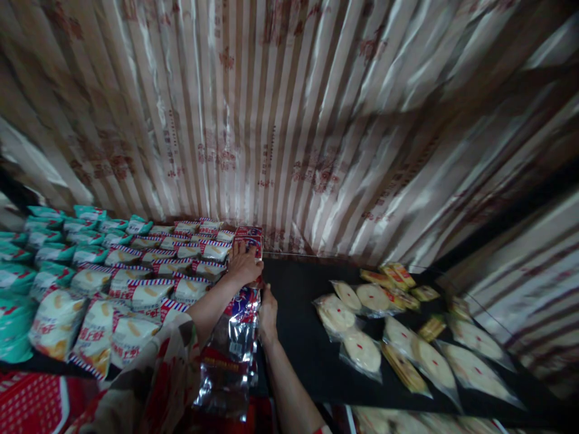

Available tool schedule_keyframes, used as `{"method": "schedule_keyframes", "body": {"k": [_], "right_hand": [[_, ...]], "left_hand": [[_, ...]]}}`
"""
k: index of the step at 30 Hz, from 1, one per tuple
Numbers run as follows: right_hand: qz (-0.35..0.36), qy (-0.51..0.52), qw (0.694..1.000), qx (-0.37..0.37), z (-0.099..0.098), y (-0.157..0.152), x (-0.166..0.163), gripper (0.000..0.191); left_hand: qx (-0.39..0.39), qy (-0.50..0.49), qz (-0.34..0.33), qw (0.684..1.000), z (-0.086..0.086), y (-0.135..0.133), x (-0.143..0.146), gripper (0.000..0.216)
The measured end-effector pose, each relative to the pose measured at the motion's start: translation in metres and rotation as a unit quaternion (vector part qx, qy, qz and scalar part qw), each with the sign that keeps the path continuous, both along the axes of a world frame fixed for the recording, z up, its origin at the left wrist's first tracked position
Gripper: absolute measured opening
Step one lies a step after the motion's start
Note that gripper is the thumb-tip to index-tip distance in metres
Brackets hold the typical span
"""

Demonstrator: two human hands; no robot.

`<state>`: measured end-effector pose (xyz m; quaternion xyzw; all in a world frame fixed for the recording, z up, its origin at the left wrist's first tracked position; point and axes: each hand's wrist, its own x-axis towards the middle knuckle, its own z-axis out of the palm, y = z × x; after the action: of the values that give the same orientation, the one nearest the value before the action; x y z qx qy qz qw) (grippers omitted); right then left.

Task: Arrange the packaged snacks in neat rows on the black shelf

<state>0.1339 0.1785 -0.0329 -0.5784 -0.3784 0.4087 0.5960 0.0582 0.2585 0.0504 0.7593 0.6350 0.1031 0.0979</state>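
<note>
A row of shiny red, blue and silver packets (pixel 242 322) runs from the back of the black shelf to its front edge. My left hand (pixel 244 265) lies on the red packet (pixel 248 235) at the back end, palm down with fingers spread. Against the right side of the same row rests my right hand (pixel 268 316), fingers stretched upward along the packets' edge and partly blurred. Directly left of the row stand several white snack bags (pixel 149 292) with red and blue striped tops.
Teal bags (pixel 52 277) fill the far left. On the black shelf (pixel 294 337) at right lie round flat pieces in clear wrap (pixel 362 352) and yellow packets (pixel 398 274). A red basket (pixel 29 404) is at lower left. Printed striped sheeting (pixel 280 120) hangs behind.
</note>
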Motion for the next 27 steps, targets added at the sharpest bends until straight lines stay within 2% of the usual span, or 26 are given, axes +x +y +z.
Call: {"method": "schedule_keyframes", "body": {"k": [4,13,17,20,23,25,27], "right_hand": [[0.019,0.028,0.999,0.009,-0.004,0.001,0.001,0.062],[0.029,0.144,0.989,0.008,-0.006,0.002,0.002,0.061],[0.038,0.198,0.978,0.054,-0.007,0.003,0.002,0.058],[-0.007,0.192,0.978,0.081,-0.003,-0.004,0.005,0.051],[-0.057,0.159,0.982,0.088,0.002,-0.029,0.012,0.044],[-0.081,0.165,0.979,0.087,0.004,-0.058,0.016,0.040],[-0.109,0.161,0.977,0.085,0.002,-0.096,0.017,0.036]], "left_hand": [[-0.003,-0.004,0.003,1.000,0.003,0.000,0.001,0.065],[0.025,-0.027,-0.004,0.999,0.007,-0.005,0.001,0.055],[0.046,-0.073,-0.017,0.996,0.020,-0.026,0.003,0.050],[0.045,-0.171,-0.059,0.982,0.034,-0.069,0.002,0.040],[0.005,-0.325,-0.165,0.931,0.041,-0.136,-0.010,0.037],[-0.074,-0.389,-0.250,0.884,0.033,-0.186,-0.028,0.035],[-0.208,-0.385,-0.335,0.835,0.009,-0.235,-0.052,0.038]]}}
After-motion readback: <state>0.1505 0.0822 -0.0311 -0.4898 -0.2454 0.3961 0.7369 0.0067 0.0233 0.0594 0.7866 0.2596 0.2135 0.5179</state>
